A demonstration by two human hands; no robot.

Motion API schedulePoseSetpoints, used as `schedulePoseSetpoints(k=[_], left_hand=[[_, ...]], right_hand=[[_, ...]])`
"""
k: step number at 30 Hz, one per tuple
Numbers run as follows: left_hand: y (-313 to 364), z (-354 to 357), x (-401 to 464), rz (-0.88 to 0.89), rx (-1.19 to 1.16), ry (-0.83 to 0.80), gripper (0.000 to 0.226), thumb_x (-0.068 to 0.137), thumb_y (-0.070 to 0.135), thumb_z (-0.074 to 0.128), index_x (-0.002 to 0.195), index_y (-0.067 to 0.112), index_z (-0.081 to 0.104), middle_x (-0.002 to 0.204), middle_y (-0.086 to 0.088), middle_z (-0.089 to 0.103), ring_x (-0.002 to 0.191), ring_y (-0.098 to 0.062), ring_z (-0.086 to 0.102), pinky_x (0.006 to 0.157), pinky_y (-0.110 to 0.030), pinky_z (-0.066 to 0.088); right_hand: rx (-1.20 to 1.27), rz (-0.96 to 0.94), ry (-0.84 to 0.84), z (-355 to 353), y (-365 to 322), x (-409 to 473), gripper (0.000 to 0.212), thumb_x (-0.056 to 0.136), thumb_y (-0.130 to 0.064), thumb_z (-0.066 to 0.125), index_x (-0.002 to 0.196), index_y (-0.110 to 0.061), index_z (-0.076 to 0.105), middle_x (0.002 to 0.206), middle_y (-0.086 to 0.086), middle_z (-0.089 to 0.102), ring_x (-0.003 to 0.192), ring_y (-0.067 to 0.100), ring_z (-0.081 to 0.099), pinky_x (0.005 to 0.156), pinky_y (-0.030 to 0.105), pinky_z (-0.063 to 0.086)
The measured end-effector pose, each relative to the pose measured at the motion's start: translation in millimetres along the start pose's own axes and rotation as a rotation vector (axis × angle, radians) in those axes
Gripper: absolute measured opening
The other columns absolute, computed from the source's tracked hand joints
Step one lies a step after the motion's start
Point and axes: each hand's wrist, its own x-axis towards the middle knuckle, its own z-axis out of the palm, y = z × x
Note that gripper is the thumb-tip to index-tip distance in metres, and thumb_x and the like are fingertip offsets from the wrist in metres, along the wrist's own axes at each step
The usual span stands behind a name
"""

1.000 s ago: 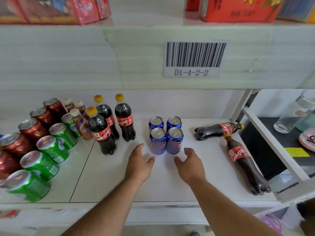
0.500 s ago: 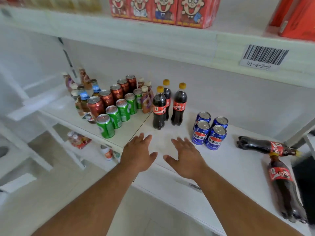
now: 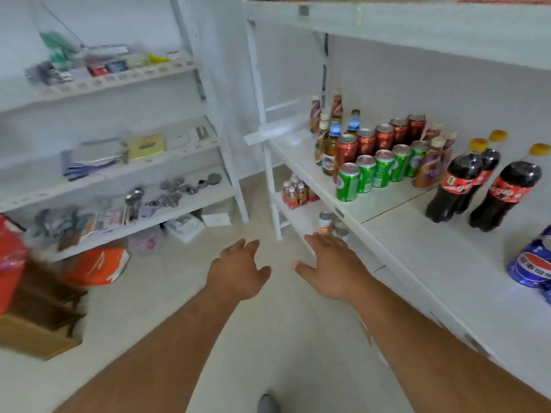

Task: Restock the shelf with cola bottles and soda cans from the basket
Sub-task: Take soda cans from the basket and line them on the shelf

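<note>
**Q:** Why are your hands just hanging there with nothing in them?

**Me:** There's only the head cam, so here's what it shows. My left hand [image 3: 238, 271] and right hand [image 3: 331, 268] are both empty with the fingers spread loose, out over the pale tiled floor [image 3: 167, 308], because I'm facing off to the left of the white shelf board [image 3: 447, 263]. My guess is I'm heading to the basket for more stock, but it isn't in view, so I can't say where it sits.

**Q:** And the drinks?

**Me:** On the shelf, at my right. The dark plastic cola bottles with red labels and yellow caps [image 3: 465, 186] stand upright in a tight bunch, labels facing out so shoppers can read them. The blue soda cans [image 3: 533, 263] are just beside them, cut off by the frame edge. Further back, the green cans [image 3: 369, 171] and the brown-red cans [image 3: 375, 138] run in neat rows by colour. The open board in front looks like room for the next load.
</note>
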Motion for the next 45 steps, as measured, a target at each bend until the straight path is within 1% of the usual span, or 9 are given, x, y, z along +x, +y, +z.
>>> schedulePoseSetpoints(k=[11, 17, 20, 23, 27, 32, 35, 39, 45], left_hand=[[-224, -41, -46, -0.399, -0.188, 0.166, 0.079, 0.093, 0.061, 0.059, 0.162, 0.035, 0.030, 0.171, 0.001, 0.026, 0.152, -0.028, 0.033, 0.119, -0.048, 0.037], [-348, -61, -72, -0.577, -0.285, 0.244, 0.078, 0.091, 0.063, 0.060, 0.159, 0.036, 0.034, 0.167, 0.004, 0.035, 0.146, -0.027, 0.043, 0.110, -0.052, 0.049], [-396, -70, -82, -0.624, -0.294, 0.278, 0.077, 0.093, 0.061, 0.060, 0.160, 0.033, 0.035, 0.167, 0.002, 0.034, 0.148, -0.027, 0.041, 0.114, -0.048, 0.045], [-435, -76, -83, -0.674, -0.342, 0.288, 0.077, 0.094, 0.059, 0.059, 0.162, 0.033, 0.033, 0.169, 0.001, 0.030, 0.149, -0.028, 0.039, 0.115, -0.045, 0.042], [-476, -78, -66, -0.728, -0.385, 0.285, 0.075, 0.094, 0.060, 0.059, 0.161, 0.036, 0.034, 0.171, 0.004, 0.026, 0.151, -0.027, 0.037, 0.117, -0.046, 0.041], [-522, -93, -21, -0.766, -0.351, 0.287, 0.075, 0.095, 0.059, 0.058, 0.161, 0.033, 0.034, 0.171, 0.005, 0.025, 0.153, -0.025, 0.033, 0.117, -0.045, 0.038], [-552, -111, 10, -0.796, -0.335, 0.279, 0.074, 0.094, 0.056, 0.059, 0.160, 0.030, 0.036, 0.167, 0.004, 0.034, 0.149, -0.025, 0.039, 0.114, -0.042, 0.041], [-589, -137, 42, -0.854, -0.358, 0.269, 0.073, 0.092, 0.052, 0.061, 0.158, 0.029, 0.040, 0.163, 0.001, 0.041, 0.144, -0.027, 0.046, 0.110, -0.044, 0.048], [-650, -158, 74, -0.899, -0.410, 0.239, 0.067, 0.092, 0.049, 0.062, 0.153, 0.029, 0.045, 0.143, 0.003, 0.054, 0.124, -0.024, 0.058, 0.095, -0.043, 0.057]], right_hand=[[-0.088, -0.360, -0.207, 90, -219, 79, 0.082, 0.100, -0.065, 0.047, 0.166, -0.022, 0.025, 0.173, 0.000, 0.024, 0.159, 0.023, 0.019, 0.128, 0.041, 0.023], [-0.148, -0.518, -0.271, 148, -349, 107, 0.081, 0.100, -0.063, 0.050, 0.165, -0.020, 0.028, 0.171, 0.002, 0.029, 0.157, 0.026, 0.024, 0.126, 0.040, 0.026], [-0.168, -0.573, -0.304, 170, -401, 119, 0.081, 0.101, -0.063, 0.049, 0.165, -0.019, 0.027, 0.172, 0.002, 0.028, 0.158, 0.026, 0.023, 0.126, 0.040, 0.026], [-0.190, -0.619, -0.338, 191, -440, 135, 0.082, 0.100, -0.064, 0.050, 0.165, -0.020, 0.028, 0.172, 0.002, 0.028, 0.157, 0.026, 0.025, 0.127, 0.040, 0.027], [-0.206, -0.656, -0.372, 215, -481, 169, 0.082, 0.099, -0.065, 0.051, 0.165, -0.021, 0.029, 0.171, 0.002, 0.030, 0.157, 0.026, 0.026, 0.126, 0.042, 0.029], [-0.176, -0.703, -0.392, 237, -526, 231, 0.081, 0.098, -0.066, 0.052, 0.162, -0.021, 0.032, 0.168, 0.003, 0.035, 0.154, 0.028, 0.031, 0.122, 0.043, 0.034], [-0.146, -0.724, -0.397, 242, -553, 274, 0.075, 0.099, -0.063, 0.053, 0.158, -0.019, 0.037, 0.164, 0.005, 0.040, 0.151, 0.030, 0.034, 0.117, 0.044, 0.038], [-0.135, -0.752, -0.434, 244, -593, 323, 0.078, 0.100, -0.062, 0.052, 0.163, -0.020, 0.031, 0.169, 0.003, 0.034, 0.155, 0.030, 0.029, 0.120, 0.043, 0.032], [-0.158, -0.793, -0.472, 265, -659, 373, 0.078, 0.101, -0.062, 0.051, 0.164, -0.020, 0.030, 0.169, 0.003, 0.033, 0.155, 0.027, 0.030, 0.120, 0.043, 0.033]])
